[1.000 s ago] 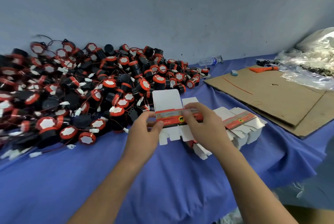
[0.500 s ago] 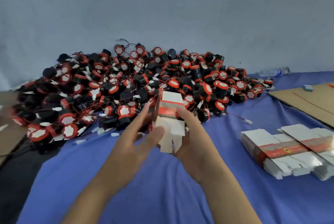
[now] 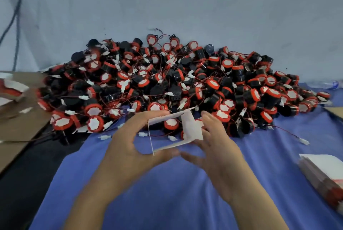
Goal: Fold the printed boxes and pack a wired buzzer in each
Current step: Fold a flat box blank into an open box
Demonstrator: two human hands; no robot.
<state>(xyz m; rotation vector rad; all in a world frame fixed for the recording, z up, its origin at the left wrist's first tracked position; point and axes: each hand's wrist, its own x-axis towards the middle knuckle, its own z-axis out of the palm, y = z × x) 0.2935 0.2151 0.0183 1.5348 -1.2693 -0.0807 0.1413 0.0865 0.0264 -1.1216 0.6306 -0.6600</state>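
Note:
A white box blank (image 3: 191, 127) is opened into a hollow sleeve, and I look through its open end. My left hand (image 3: 130, 146) grips the sleeve's left side, fingers on top and thumb underneath. My right hand (image 3: 217, 142) holds its right side, fingers by the white flap. Behind them lies a big heap of black and red wired buzzers (image 3: 167, 85) with white connectors. The view is blurred by motion.
A blue cloth (image 3: 167, 192) covers the table. A stack of flat printed boxes (image 3: 323, 174) lies at the right edge. Brown cardboard (image 3: 18, 127) with some boxes sits at the left. A loose white connector on a red wire (image 3: 304, 141) lies right of the heap. A pale wall stands behind.
The flat box in my hands has been spread open into a square sleeve. The view has shifted left and closer, so the stack of flat boxes now sits at the right edge.

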